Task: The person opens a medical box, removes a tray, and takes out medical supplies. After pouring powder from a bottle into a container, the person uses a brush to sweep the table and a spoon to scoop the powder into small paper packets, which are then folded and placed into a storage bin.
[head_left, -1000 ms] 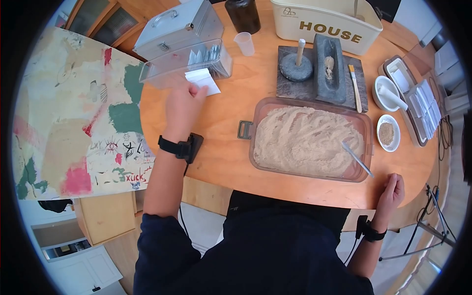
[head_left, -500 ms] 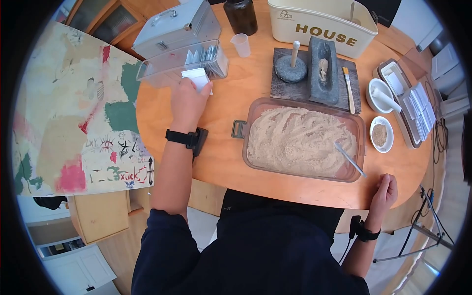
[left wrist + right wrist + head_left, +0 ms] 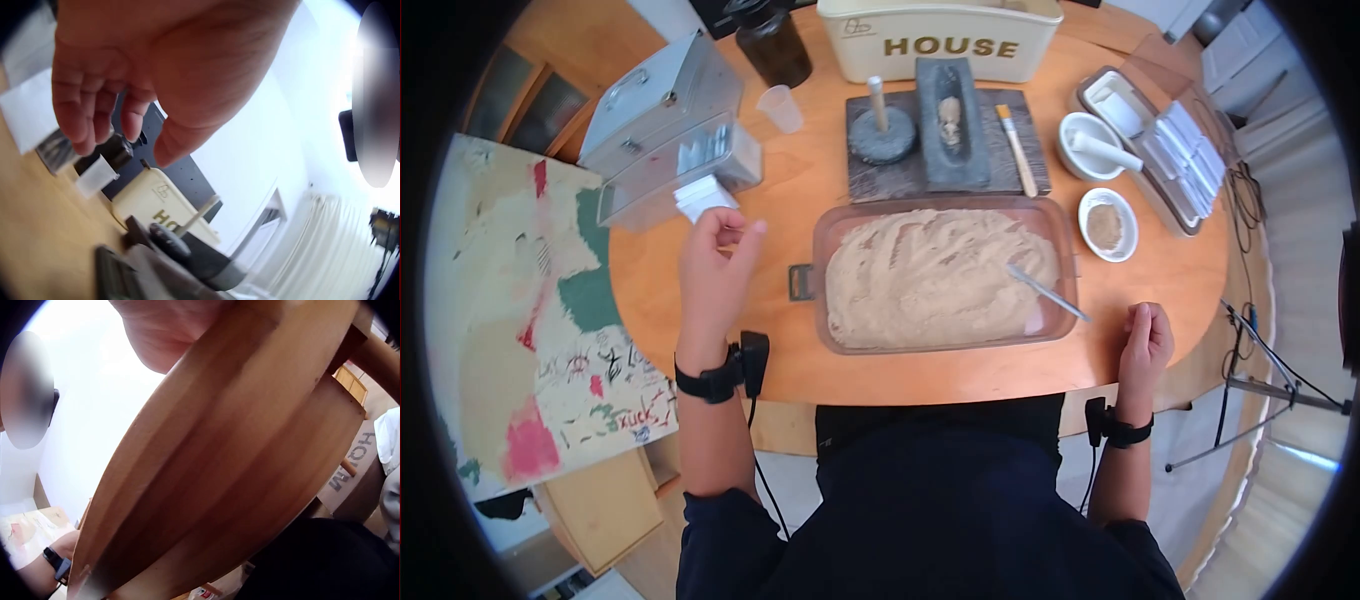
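Note:
My left hand (image 3: 718, 270) hovers over the table's left side, fingers loosely bent and holding nothing. Just beyond its fingertips, white paper packets (image 3: 705, 197) lean at the front of a clear plastic box (image 3: 745, 165). The left wrist view has a gap between the fingers and the white paper (image 3: 31, 112). My right hand (image 3: 1147, 340) rests at the table's front edge with loosely curled fingers and nothing in them. Most of it is hidden behind the table edge (image 3: 237, 444) in the right wrist view. Between the hands, a plastic tub (image 3: 945, 348) holds beige powder (image 3: 940, 275) and a metal-handled tool (image 3: 1050, 292).
Behind the tub, a dark board (image 3: 863, 180) carries a round stone with a handle (image 3: 883, 135), a stone trough (image 3: 935, 165) and a brush (image 3: 1018, 150). A mortar (image 3: 1075, 160), a powder bowl (image 3: 1108, 225) and a packet box (image 3: 1180, 215) stand right. A cup (image 3: 780, 108) stands back left.
My left hand has let go of the white packets by the clear box and drawn back a little. The head view has turned, shifting the scene left. My right hand stays at the table edge.

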Demonstrator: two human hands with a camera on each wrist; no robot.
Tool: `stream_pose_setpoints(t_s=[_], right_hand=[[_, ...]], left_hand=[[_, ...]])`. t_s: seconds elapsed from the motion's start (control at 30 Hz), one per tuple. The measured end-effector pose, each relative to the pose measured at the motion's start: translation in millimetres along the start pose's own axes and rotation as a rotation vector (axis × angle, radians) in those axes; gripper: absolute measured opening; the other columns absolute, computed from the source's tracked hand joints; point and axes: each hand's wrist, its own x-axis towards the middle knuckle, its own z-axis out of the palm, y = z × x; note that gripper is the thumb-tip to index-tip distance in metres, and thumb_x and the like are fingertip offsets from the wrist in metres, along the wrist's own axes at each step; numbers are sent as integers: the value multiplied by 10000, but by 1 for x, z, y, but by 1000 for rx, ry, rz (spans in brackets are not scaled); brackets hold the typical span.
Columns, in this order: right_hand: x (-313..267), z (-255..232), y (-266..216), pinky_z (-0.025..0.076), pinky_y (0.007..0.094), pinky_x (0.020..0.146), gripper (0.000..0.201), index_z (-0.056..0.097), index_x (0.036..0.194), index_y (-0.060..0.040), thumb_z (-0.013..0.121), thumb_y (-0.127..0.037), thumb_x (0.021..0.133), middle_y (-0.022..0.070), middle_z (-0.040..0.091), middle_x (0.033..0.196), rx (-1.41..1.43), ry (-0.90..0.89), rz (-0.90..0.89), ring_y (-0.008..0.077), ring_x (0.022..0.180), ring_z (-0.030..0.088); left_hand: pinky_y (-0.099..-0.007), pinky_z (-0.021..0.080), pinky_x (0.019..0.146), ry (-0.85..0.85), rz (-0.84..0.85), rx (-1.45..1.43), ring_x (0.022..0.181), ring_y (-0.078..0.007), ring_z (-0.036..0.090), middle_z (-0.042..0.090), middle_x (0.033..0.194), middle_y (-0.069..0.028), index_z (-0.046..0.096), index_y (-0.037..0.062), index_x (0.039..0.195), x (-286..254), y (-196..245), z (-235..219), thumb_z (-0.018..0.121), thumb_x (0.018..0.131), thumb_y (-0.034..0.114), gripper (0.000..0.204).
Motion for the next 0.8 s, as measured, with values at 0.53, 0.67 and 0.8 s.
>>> stream_pose_setpoints(t_s=[0.53, 0.67, 0.8], right_hand=[[115, 11, -108, 523, 368, 637, 92, 697, 885, -54, 682, -146, 888, 125, 670, 819, -538, -107, -370, 283, 704, 659], [171, -3, -90, 532, 419, 678, 168, 715, 903, -56, 668, -217, 891, 147, 700, 849, -720, -63, -288, 322, 758, 673], [230, 18, -97, 536, 446, 744, 163, 719, 915, -56, 627, -189, 891, 155, 709, 868, -900, -248, -450, 340, 854, 687]], left_hand=[[-223, 373, 636, -324, -136, -1110, 746, -81, 490, 535, 885, -1, 545, 69, 1007, 37, -24, 31, 519, 1039, 175, 114], [-222, 377, 639, -361, -108, -1113, 749, -81, 494, 544, 891, -3, 549, 67, 1006, 35, -25, 30, 518, 1037, 164, 106], [-222, 387, 643, -356, -127, -1149, 752, -80, 504, 559, 902, -6, 553, 67, 1007, 33, -25, 34, 526, 1029, 152, 92]])
